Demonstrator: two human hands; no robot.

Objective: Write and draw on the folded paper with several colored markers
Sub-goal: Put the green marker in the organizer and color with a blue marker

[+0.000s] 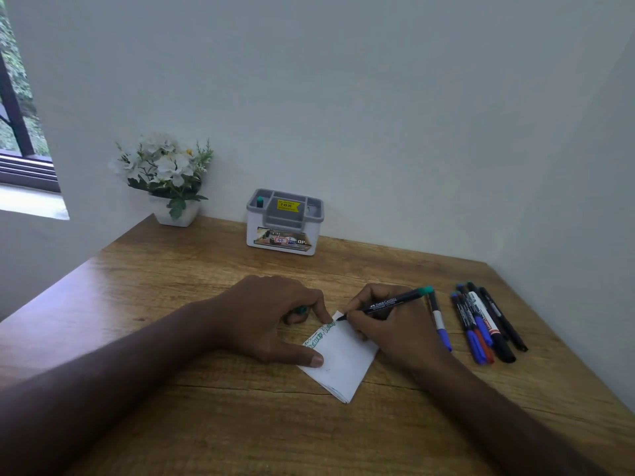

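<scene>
A white flower pot [176, 214] stands at the far left corner of the wooden surface [206, 424], a grey organiser [284, 221] beside it against the wall. The left hand [271, 314] pins the folded paper [340, 359] flat, a green cap [301, 309] tucked under its curled fingers. The right hand [388, 324] grips a green marker [385, 305], tip touching the paper's top edge beside green scribbles. Spare markers [481, 324] lie to the right.
</scene>
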